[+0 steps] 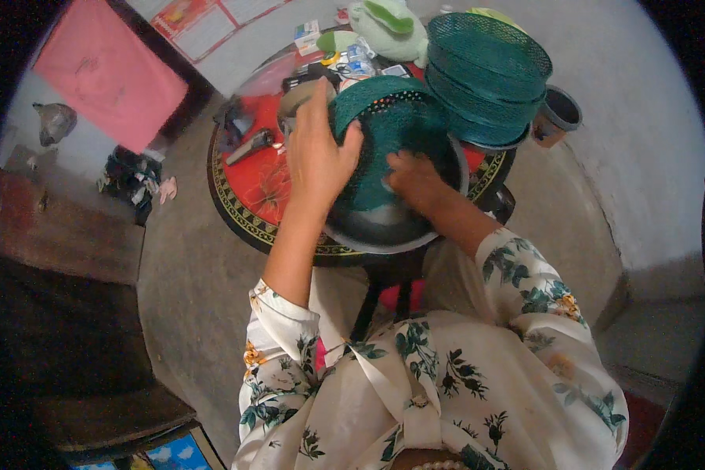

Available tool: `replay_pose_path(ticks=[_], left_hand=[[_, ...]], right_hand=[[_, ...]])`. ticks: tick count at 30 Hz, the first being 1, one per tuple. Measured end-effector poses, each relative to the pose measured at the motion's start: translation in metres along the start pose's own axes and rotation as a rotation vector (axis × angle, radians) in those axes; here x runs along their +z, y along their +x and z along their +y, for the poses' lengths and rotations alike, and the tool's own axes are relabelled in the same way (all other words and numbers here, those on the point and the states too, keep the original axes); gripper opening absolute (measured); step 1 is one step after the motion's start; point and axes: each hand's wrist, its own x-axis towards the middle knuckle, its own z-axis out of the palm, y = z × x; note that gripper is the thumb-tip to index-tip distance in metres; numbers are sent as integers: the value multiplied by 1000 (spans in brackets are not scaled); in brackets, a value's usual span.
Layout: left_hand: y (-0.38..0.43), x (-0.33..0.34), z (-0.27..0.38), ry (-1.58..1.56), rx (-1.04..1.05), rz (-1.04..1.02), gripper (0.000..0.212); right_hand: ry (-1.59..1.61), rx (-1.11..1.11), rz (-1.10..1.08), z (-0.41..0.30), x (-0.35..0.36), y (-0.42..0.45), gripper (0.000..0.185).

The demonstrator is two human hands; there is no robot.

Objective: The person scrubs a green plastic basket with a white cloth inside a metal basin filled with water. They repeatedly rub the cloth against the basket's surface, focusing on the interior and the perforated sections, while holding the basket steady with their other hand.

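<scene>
A green plastic mesh basket (pixel 390 141) stands tilted inside a dark round basin (pixel 382 235) with a pale rim. My left hand (pixel 320 147) grips the basket's left side, thumb inside the rim and fingers along the outside. Inside the basin, my right hand (pixel 414 179) is curled against the basket's inner surface. Blur and the hand itself hide whether anything is in those fingers. A whitish patch shows at the near part of the basin's inside. Behind and to the right, more green mesh baskets (pixel 484 76) are stacked.
The basin rests on a round red table (pixel 252 176) with a patterned border. A flashlight (pixel 249 147) lies left of my left hand. Farther back are a small box (pixel 307 36) and a green plush toy (pixel 388 29). A grey bucket (pixel 558 114) stands beyond the stacked baskets.
</scene>
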Motion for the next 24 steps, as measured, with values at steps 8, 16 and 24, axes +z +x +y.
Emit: replay_pose_path(ticks=[8, 16, 24], left_hand=[[-16, 13, -52, -184, -99, 52, 51], [-46, 15, -67, -484, -307, 127, 43], [-52, 19, -76, -436, -292, 182, 40]], right_hand=[[-69, 25, -200, -4, -6, 8, 11], [-149, 44, -165, -4, -16, 13, 13], [-137, 10, -167, -4, -7, 12, 12]])
